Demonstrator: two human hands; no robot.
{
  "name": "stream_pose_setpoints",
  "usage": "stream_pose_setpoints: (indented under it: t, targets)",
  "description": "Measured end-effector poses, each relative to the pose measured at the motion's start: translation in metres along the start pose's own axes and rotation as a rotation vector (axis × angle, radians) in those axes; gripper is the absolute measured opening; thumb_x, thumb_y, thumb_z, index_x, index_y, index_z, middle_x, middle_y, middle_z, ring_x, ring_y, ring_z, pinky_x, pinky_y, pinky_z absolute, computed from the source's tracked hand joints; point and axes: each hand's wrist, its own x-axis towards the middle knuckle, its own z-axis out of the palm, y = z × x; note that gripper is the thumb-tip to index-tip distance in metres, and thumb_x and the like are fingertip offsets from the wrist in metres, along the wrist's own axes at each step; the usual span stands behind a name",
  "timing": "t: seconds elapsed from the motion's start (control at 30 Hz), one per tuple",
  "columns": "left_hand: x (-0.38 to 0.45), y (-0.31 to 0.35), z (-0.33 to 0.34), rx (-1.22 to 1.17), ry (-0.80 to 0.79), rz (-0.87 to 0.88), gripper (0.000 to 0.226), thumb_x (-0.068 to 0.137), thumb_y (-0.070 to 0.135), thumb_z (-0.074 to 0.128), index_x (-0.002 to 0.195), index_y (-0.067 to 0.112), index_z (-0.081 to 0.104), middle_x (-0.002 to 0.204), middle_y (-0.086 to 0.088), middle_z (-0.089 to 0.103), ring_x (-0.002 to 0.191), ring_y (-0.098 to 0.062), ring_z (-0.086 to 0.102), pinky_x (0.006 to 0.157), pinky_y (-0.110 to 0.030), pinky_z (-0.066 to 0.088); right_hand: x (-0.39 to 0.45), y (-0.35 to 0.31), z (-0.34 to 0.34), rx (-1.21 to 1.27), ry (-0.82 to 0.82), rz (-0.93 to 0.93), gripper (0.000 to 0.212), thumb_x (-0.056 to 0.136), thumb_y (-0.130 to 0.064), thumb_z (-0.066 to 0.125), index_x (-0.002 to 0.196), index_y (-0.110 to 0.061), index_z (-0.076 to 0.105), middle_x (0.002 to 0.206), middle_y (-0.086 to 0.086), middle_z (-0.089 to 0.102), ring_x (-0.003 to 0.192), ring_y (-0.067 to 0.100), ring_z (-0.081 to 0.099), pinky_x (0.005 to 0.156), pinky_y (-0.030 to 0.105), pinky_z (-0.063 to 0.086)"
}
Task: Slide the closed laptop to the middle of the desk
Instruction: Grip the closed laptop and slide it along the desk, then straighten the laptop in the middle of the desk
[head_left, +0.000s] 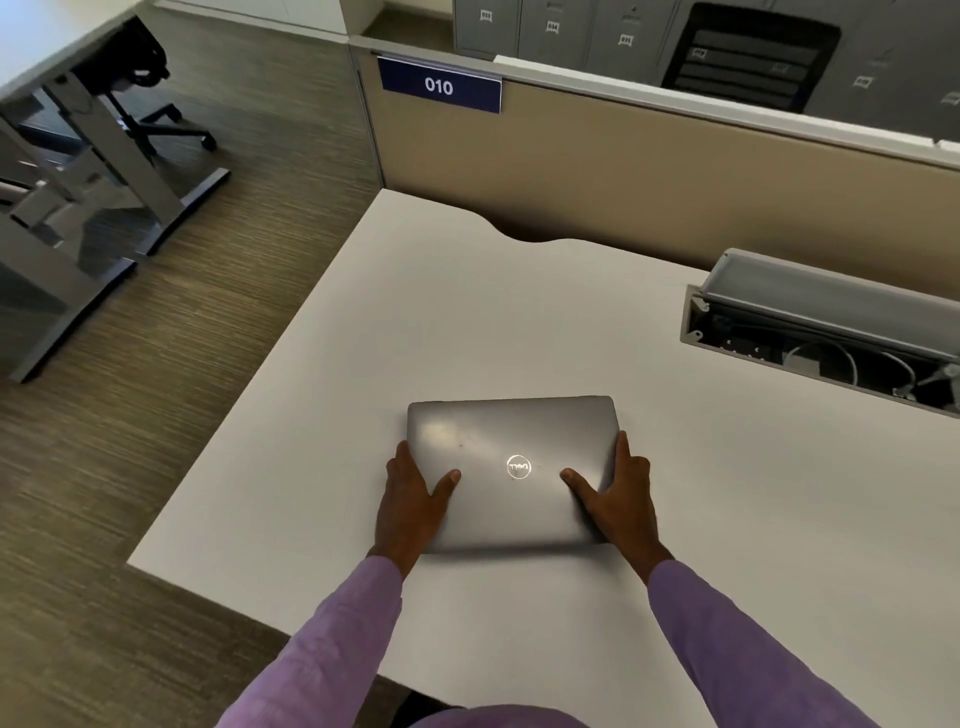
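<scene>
A closed grey laptop (511, 447) with a round logo on its lid lies flat on the white desk (467, 312), toward the near left part of the top. My left hand (413, 499) grips its left edge, thumb on the lid and fingers along the side. My right hand (618, 493) holds the right edge the same way, thumb resting on the lid near the logo. Both arms wear purple sleeves.
An open grey cable tray (810, 332) with wires is set into the desk at the right. A tan partition (649, 171) with a "010" sign (439, 85) backs the desk. The desk's left edge drops to carpet; another desk and a chair (140, 88) stand at far left.
</scene>
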Motion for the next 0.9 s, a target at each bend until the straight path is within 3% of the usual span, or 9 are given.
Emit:
stream_pose_setpoints:
  t: [0.3, 0.43, 0.53, 0.63, 0.9]
  targets:
    - [-0.012, -0.007, 0.012, 0.060, -0.026, -0.006, 0.093, 0.092, 0.053, 0.059, 0.157, 0.010, 0.009, 0.158, -0.012, 0.028, 0.143, -0.031, 0.037, 0.111, -0.044, 0.040, -0.015, 0.014, 0.002, 0.007, 0.059, -0.018, 0.111, 0.070, -0.076, 0.068, 0.154, -0.037, 0.007, 0.113, -0.004, 0.033, 0.117, 0.027, 0.050, 0.080, 0.035, 0.045]
    - [-0.012, -0.008, 0.015, 0.101, -0.033, 0.006, 0.093, 0.094, 0.053, 0.056, 0.157, 0.008, 0.005, 0.159, -0.013, 0.025, 0.145, -0.031, 0.034, 0.112, -0.044, 0.039, -0.021, 0.018, 0.003, -0.029, 0.078, -0.012, 0.109, 0.071, -0.081, 0.061, 0.154, -0.038, 0.006, 0.113, -0.003, 0.034, 0.116, 0.027, 0.049, 0.086, 0.038, 0.049]
    - [-0.013, -0.009, 0.017, 0.170, -0.049, 0.004, 0.093, 0.095, 0.058, 0.049, 0.158, 0.008, 0.002, 0.162, -0.014, 0.023, 0.148, -0.030, 0.028, 0.114, -0.046, 0.036, -0.026, 0.017, 0.004, -0.114, 0.123, -0.034, 0.103, 0.077, -0.078, 0.058, 0.155, -0.028, 0.013, 0.117, 0.008, 0.043, 0.114, 0.032, 0.050, 0.090, 0.042, 0.049]
    - [-0.013, -0.011, 0.017, 0.243, -0.035, 0.023, 0.092, 0.095, 0.059, 0.047, 0.157, 0.005, 0.007, 0.157, -0.016, 0.031, 0.143, -0.032, 0.036, 0.110, -0.047, 0.040, -0.030, 0.014, 0.005, -0.235, 0.184, -0.068, 0.095, 0.084, -0.069, 0.058, 0.153, -0.014, 0.024, 0.114, 0.017, 0.051, 0.104, 0.039, 0.053, 0.087, 0.045, 0.049]
    - [-0.012, -0.012, 0.017, 0.359, -0.018, 0.059, 0.091, 0.095, 0.061, 0.046, 0.156, 0.002, 0.012, 0.145, -0.015, 0.043, 0.127, -0.034, 0.049, 0.098, -0.047, 0.048, -0.038, 0.010, 0.007, -0.395, 0.214, -0.074, 0.087, 0.088, -0.066, 0.054, 0.149, -0.007, 0.032, 0.105, 0.014, 0.051, 0.092, 0.036, 0.053, 0.074, 0.043, 0.048]
